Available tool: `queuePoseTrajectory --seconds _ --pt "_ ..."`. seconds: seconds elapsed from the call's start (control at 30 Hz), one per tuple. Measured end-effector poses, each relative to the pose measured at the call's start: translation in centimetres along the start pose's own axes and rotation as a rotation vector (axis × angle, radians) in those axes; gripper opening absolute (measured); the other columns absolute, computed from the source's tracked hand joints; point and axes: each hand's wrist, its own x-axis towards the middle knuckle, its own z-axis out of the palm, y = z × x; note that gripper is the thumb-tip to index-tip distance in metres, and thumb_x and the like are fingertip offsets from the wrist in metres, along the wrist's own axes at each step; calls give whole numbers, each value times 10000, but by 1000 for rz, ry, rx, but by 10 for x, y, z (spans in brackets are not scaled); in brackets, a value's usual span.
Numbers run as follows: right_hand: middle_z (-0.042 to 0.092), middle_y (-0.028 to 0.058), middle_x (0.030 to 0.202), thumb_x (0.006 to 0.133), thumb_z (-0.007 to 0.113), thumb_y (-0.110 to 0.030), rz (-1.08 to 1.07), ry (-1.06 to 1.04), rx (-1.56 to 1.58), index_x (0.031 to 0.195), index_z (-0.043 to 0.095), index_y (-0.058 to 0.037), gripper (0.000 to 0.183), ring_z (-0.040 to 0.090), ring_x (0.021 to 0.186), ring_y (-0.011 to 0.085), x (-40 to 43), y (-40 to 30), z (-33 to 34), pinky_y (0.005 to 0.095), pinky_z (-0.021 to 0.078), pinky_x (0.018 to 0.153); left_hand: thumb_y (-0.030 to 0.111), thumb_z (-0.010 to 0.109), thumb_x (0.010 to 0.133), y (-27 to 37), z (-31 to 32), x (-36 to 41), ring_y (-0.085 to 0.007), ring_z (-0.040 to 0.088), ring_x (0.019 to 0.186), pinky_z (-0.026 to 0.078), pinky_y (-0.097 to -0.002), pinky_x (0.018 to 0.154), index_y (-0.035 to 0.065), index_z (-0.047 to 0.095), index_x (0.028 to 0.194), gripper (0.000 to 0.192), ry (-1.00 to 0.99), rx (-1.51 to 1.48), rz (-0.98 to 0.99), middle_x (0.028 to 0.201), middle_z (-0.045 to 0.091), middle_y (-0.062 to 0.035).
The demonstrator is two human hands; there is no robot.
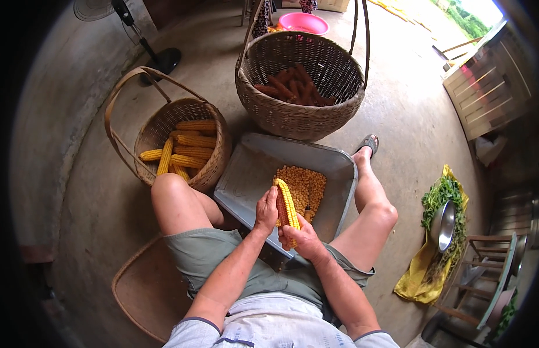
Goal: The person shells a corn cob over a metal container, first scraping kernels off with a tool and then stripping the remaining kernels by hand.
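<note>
Both hands hold a partly shelled corn cob (287, 209) over a grey plastic tub (252, 174) between the knees. My left hand (267, 210) grips its left side near the upper end, where bare reddish cob shows beside yellow rows. My right hand (305, 238) is closed around the lower end. Loose corn kernels (302, 187) lie in the tub, with a slim dark-shafted tool (308, 209) among them, its lower part yellow. Yellow corn ears (189, 150) fill part of a woven basket (224, 152) by the left knee. Stripped reddish-brown cobs (295, 87) lie in a larger woven basket (295, 119) beyond the tub.
A shallow woven tray (150, 291) lies at lower left. A standing fan (165, 61) is at upper left, and a pink basin (303, 22) is behind the large basket. On the right are a metal bowl (446, 226), greens on a yellow sack (415, 282) and a wooden chair (478, 282).
</note>
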Motion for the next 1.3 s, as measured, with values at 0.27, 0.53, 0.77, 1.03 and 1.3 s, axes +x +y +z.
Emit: queuePoseTrajectory --seconds 0.27,0.53,0.77,1.03,1.3 --pt "605 83 874 880 680 -176 -214 187 -670 1383 375 -21 608 601 662 134 10 28 -21 294 506 555 426 453 1044 8 2 1 -106 603 876 489 -259 792 55 624 1134 418 -50 -208 -119 983 644 1" --pt "554 34 736 908 644 -77 -41 61 -202 1324 405 -2 486 557 568 108 6 6 -2 263 459 491 355 461 1061 -11 -7 11 -89 599 856 494 -248 780 40 621 1141 363 3 -185 -96 965 645 -3" --pt "656 166 964 858 719 -179 -565 363 -985 1333 370 23 623 685 843 287 21 27 -7 392 556 733 351 468 1054 -20 -8 10 -165 586 1117 452 -295 988 8 536 1321 439 116 70 5 1221 623 -71" --pt "534 277 1251 834 748 -226 -679 286 -1117 1450 319 9 787 576 1135 397 26 28 -22 442 497 925 265 695 925 -1 -5 -15 -130 621 908 524 -301 785 14 596 1135 342 -230 -121 -303 1014 650 -66" --pt "641 50 949 1020 563 -310 -448 440 -551 1161 596 12 353 600 798 104 38 -5 -45 253 497 676 244 619 943 34 -7 -37 -133 578 577 514 -282 517 25 491 1229 382 -263 12 -237 805 609 -87"
